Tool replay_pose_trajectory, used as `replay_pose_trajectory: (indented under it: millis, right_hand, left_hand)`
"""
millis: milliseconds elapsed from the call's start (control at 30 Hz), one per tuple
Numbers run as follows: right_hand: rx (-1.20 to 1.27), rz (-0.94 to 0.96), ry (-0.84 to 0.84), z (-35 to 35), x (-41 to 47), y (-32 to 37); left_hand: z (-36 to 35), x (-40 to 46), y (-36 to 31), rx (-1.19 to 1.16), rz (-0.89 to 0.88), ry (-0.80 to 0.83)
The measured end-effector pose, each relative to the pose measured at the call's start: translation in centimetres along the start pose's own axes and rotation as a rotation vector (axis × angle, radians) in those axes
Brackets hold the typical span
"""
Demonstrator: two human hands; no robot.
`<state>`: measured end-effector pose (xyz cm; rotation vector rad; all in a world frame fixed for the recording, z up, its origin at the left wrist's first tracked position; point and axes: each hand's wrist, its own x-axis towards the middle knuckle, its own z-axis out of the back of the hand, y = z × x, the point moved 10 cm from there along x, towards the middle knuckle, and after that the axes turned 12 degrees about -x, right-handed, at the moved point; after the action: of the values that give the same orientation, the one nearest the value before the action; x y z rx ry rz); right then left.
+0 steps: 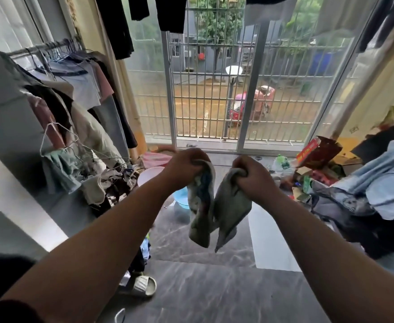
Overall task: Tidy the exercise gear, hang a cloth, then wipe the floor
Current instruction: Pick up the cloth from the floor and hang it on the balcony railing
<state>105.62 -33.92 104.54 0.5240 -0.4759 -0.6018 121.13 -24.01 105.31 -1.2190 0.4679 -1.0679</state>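
I hold a grey-green cloth [228, 206] out in front of me at chest height, above the dark tiled floor [214, 287]. My left hand [186, 166] grips its upper left corner and my right hand [252, 176] grips its upper right corner. The cloth sags between the two fists and hangs down in two folds. Dark garments [168, 12] hang from above near the top of the view, in front of the barred window [214, 89].
A clothes rack [58, 66] with shirts and wire hangers stands at the left. A pink basin [149, 174] and a blue basin [181, 199] sit on the floor below the cloth. Boxes, bottles and piled clothes [366, 194] crowd the right. A slipper [142, 285] lies near my feet.
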Motion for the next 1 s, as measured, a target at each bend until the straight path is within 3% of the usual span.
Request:
replay_pose_trajectory:
  millis: [200, 467, 567, 667, 767, 900, 1000]
  right_hand:
    - [-0.023, -0.203, -0.107, -0.7, 7.3, -8.8]
    - [-0.039, -0.257, -0.073, -6.0, 22.4, -13.2]
    - [-0.018, -0.317, -0.063, -7.2, 28.2, -14.2]
    - [-0.005, -0.339, -0.078, -7.5, 33.4, -14.3]
    - [-0.006, -0.324, -0.115, -7.4, 37.7, -14.7]
    - [-0.056, -0.32, -0.136, -7.2, 42.7, -16.1]
    - [-0.057, -0.317, -0.132, -7.0, 46.0, -18.3]
  left_hand:
    - [4.5, 8.7, 8.6, 0.054, 0.141, -0.095]
    - [5.8, 22.6, 20.0, 0.168, 0.301, 0.009]
    - [5.1, 28.2, 23.1, 0.11, 0.41, 0.165]
    - [3.0, 33.4, 22.2, 0.096, 0.349, 0.425]
    - [0.3, 37.7, 19.4, -0.041, 0.257, 0.568]
    - [-3.4, 43.7, 17.5, -0.195, 0.15, 0.6]
    - [-5.6, 48.7, 17.6, -0.072, 0.08, 0.563]
